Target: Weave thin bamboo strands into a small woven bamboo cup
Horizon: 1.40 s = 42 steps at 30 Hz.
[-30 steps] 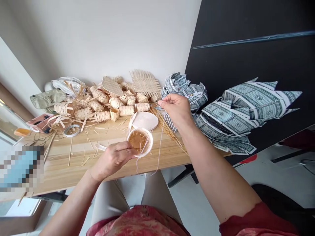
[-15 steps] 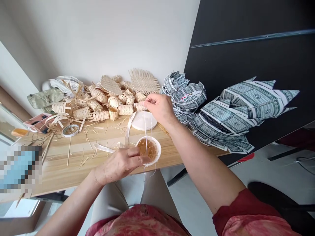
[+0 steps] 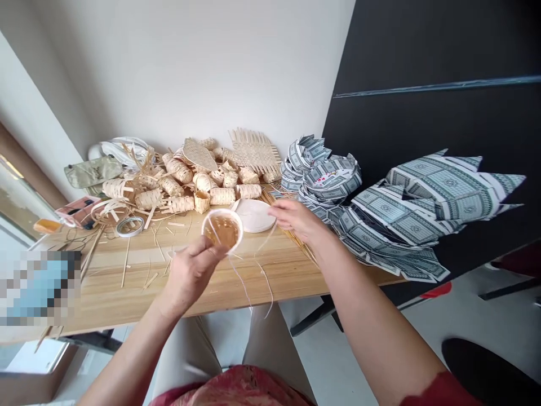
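Note:
My left hand (image 3: 195, 270) grips the near side of a small woven basket (image 3: 224, 228) with a white-bound rim. The basket is tilted, so its brown inside faces me. A white thread (image 3: 242, 282) dangles from the rim past the table's front edge. To the right, my right hand (image 3: 298, 220) has its fingers drawn together, and thread trails down from them in a loose curve. Whether a needle is in those fingers is too small to tell. Just left of that hand, a flat white roll of ribbon (image 3: 253, 215) lies on the table.
Woven bamboo cylinders (image 3: 177, 203) are heaped at the back, with a woven mat (image 3: 256, 151) behind them. Folded playing-card baskets (image 3: 406, 208) stand on the right. A roll of tape (image 3: 129, 226) and loose bamboo strips lie left. The wooden table (image 3: 127, 304) ends before my legs.
My left hand has raised the basket and carried it left. My right hand has come down and right, and the thread that ran taut up from the basket now hangs slack.

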Each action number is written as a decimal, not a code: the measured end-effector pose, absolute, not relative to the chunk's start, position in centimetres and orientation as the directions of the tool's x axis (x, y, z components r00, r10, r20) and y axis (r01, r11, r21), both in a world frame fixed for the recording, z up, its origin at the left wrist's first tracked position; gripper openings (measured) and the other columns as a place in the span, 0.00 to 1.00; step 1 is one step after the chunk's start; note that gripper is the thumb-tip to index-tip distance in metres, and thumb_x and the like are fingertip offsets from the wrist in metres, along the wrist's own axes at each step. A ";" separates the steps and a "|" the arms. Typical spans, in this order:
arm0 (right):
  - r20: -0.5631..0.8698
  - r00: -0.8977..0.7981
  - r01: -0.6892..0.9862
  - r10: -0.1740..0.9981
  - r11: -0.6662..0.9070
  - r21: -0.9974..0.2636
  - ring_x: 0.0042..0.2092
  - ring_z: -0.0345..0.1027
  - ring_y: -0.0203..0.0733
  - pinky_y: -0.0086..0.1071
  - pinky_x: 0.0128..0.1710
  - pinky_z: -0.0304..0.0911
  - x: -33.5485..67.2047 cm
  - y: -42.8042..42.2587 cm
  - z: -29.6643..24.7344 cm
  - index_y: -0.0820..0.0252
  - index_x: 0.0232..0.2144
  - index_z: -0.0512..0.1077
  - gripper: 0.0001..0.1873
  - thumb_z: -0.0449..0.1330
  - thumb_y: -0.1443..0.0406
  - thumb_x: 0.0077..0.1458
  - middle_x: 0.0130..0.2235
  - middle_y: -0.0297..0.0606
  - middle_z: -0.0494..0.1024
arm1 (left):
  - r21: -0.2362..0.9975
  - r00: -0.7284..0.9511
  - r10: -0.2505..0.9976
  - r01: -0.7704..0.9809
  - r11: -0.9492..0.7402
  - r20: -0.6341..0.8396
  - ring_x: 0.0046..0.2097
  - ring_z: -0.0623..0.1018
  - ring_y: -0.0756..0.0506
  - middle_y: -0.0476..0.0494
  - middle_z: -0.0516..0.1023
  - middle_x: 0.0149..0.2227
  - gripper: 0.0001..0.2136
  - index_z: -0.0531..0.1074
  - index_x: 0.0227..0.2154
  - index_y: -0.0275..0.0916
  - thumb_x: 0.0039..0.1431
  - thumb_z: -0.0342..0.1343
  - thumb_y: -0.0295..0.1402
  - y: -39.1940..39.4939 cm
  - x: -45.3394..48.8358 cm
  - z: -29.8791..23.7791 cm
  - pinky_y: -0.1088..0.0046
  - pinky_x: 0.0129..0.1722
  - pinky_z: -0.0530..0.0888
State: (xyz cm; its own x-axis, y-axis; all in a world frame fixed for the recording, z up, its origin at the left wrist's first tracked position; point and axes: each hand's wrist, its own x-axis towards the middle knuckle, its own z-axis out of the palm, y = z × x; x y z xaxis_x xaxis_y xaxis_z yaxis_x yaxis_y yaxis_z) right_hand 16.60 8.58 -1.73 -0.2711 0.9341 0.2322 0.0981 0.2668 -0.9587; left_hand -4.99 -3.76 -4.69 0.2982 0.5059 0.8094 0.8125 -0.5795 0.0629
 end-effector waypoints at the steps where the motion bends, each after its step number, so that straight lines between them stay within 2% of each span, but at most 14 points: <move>1: 0.201 -0.285 0.078 0.937 0.231 -0.970 0.18 0.45 0.28 0.28 0.17 0.37 17.1 8.1 -2.3 0.61 0.18 0.69 0.12 0.64 0.59 0.42 0.16 0.27 0.58 | 0.077 0.240 0.501 0.843 -0.532 0.832 0.25 0.71 0.55 0.49 0.70 0.25 0.07 0.73 0.33 0.37 0.61 0.49 0.27 -3.7 -5.4 -4.7 0.84 0.24 0.66; 6: 0.109 -0.374 -0.017 0.921 0.110 -0.994 0.21 0.53 0.31 0.27 0.19 0.45 15.6 3.6 -4.8 0.61 0.30 0.75 0.17 0.60 0.52 0.48 0.18 0.31 0.63 | 0.132 0.118 0.487 0.884 -0.449 0.865 0.25 0.71 0.55 0.50 0.70 0.25 0.07 0.74 0.33 0.37 0.60 0.50 0.29 -3.3 -6.1 -4.9 0.84 0.23 0.65; 9: 0.096 -0.310 -0.222 0.946 0.026 -0.975 0.26 0.61 0.33 0.26 0.22 0.51 12.2 0.7 -6.0 0.60 0.31 0.77 0.16 0.63 0.53 0.44 0.30 0.38 0.75 | 0.159 0.105 0.486 0.868 -0.471 0.867 0.26 0.71 0.55 0.49 0.70 0.26 0.06 0.73 0.34 0.37 0.60 0.51 0.28 -3.2 -5.5 -5.0 0.84 0.24 0.66; 11: 0.059 -0.315 -0.364 0.947 -0.063 -0.929 0.32 0.65 0.36 0.25 0.23 0.52 10.1 -0.6 -6.6 0.60 0.29 0.76 0.16 0.64 0.54 0.44 0.36 0.41 0.77 | 0.191 0.097 0.506 0.852 -0.488 0.857 0.27 0.72 0.54 0.49 0.71 0.27 0.06 0.73 0.35 0.37 0.59 0.52 0.27 -3.2 -5.3 -5.0 0.84 0.26 0.67; 13: -0.008 -0.406 -0.434 0.914 -0.201 -0.878 0.34 0.67 0.38 0.23 0.20 0.49 8.9 -1.6 -6.9 0.61 0.27 0.74 0.16 0.64 0.53 0.44 0.35 0.42 0.77 | 0.218 0.088 0.525 0.843 -0.493 0.847 0.28 0.73 0.54 0.48 0.71 0.29 0.06 0.73 0.36 0.37 0.59 0.52 0.26 -3.3 -5.3 -5.0 0.84 0.26 0.68; 15: -0.052 -0.497 -0.425 0.866 -0.295 -0.856 0.25 0.64 0.33 0.23 0.17 0.41 8.4 -2.3 -6.9 0.61 0.26 0.70 0.18 0.63 0.52 0.45 0.26 0.37 0.73 | 0.226 0.084 0.530 0.840 -0.493 0.844 0.28 0.73 0.54 0.48 0.71 0.29 0.06 0.73 0.36 0.37 0.58 0.52 0.25 -3.3 -5.5 -4.9 0.84 0.26 0.68; 17: -0.018 -0.507 -0.399 0.862 -0.253 -0.881 0.17 0.49 0.27 0.24 0.17 0.36 8.5 -2.7 -6.6 0.61 0.24 0.68 0.18 0.61 0.51 0.47 0.17 0.27 0.61 | 0.217 0.089 0.522 0.841 -0.496 0.848 0.27 0.73 0.54 0.48 0.71 0.28 0.06 0.73 0.35 0.36 0.58 0.52 0.26 -3.3 -5.7 -5.0 0.84 0.26 0.68; 19: 0.079 -0.455 -0.357 0.887 -0.101 -0.929 0.18 0.39 0.26 0.26 0.18 0.35 8.7 -2.6 -6.1 0.62 0.23 0.67 0.18 0.58 0.52 0.50 0.15 0.23 0.49 | 0.208 0.095 0.518 0.843 -0.495 0.850 0.27 0.72 0.54 0.48 0.71 0.27 0.06 0.74 0.35 0.36 0.58 0.52 0.27 -3.3 -5.8 -5.1 0.84 0.25 0.68; 23: 0.249 -0.366 -0.172 0.897 0.198 -0.965 0.21 0.42 0.30 0.26 0.21 0.42 9.0 -1.8 -5.4 0.62 0.23 0.67 0.16 0.54 0.56 0.54 0.18 0.26 0.51 | 0.228 0.094 0.541 0.837 -0.498 0.836 0.26 0.72 0.54 0.48 0.71 0.25 0.07 0.75 0.35 0.35 0.59 0.51 0.28 -3.3 -5.3 -5.5 0.83 0.25 0.68; 26: 0.317 -0.375 -0.053 0.871 0.321 -0.946 0.23 0.47 0.31 0.26 0.23 0.47 9.4 -1.8 -5.5 0.61 0.21 0.64 0.16 0.52 0.58 0.55 0.19 0.27 0.55 | 0.288 0.053 0.562 0.817 -0.500 0.826 0.25 0.72 0.54 0.48 0.72 0.25 0.08 0.76 0.34 0.36 0.59 0.51 0.28 -3.2 -5.1 -5.7 0.83 0.24 0.67; 31: 0.244 -0.365 -0.004 0.898 0.261 -0.965 0.19 0.44 0.30 0.25 0.18 0.42 10.4 -2.7 -6.1 0.59 0.21 0.61 0.17 0.50 0.55 0.55 0.17 0.25 0.50 | 0.394 -0.029 0.628 0.801 -0.450 0.778 0.25 0.72 0.54 0.50 0.72 0.24 0.06 0.77 0.32 0.39 0.56 0.54 0.28 -2.5 -5.0 -5.9 0.83 0.23 0.67; 36: 0.258 -0.302 0.025 0.918 0.278 -0.960 0.20 0.43 0.30 0.25 0.18 0.42 10.3 -1.9 -6.1 0.59 0.21 0.61 0.15 0.50 0.56 0.54 0.17 0.25 0.52 | 0.361 -0.055 0.629 0.856 -0.370 0.775 0.23 0.70 0.54 0.51 0.73 0.24 0.04 0.73 0.34 0.38 0.56 0.54 0.27 -2.3 -3.9 -5.9 0.82 0.23 0.65; 38: 0.281 -0.271 0.032 0.921 0.300 -0.953 0.20 0.44 0.30 0.25 0.19 0.43 10.0 -1.1 -5.9 0.59 0.21 0.61 0.15 0.50 0.57 0.53 0.18 0.26 0.53 | 0.331 -0.040 0.617 0.870 -0.365 0.786 0.22 0.69 0.54 0.51 0.72 0.22 0.03 0.71 0.29 0.37 0.56 0.53 0.27 -2.6 -3.2 -5.9 0.81 0.22 0.64; 42: 0.297 -0.245 0.040 0.923 0.316 -0.948 0.20 0.43 0.30 0.26 0.20 0.43 9.7 0.0 -5.8 0.59 0.21 0.62 0.14 0.50 0.57 0.53 0.18 0.26 0.52 | 0.263 0.017 0.584 0.882 -0.391 0.812 0.23 0.69 0.53 0.49 0.73 0.22 0.09 0.67 0.23 0.38 0.59 0.50 0.28 -3.0 -2.3 -5.9 0.81 0.23 0.63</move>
State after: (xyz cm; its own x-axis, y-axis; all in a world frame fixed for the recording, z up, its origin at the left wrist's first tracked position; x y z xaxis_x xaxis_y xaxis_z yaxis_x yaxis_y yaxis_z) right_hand 9.75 0.03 -5.81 -0.2454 0.9227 0.2974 0.0401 0.3162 -0.9478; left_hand -2.27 -3.05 -5.93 0.0171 0.5840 0.8115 0.8823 -0.3907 0.2625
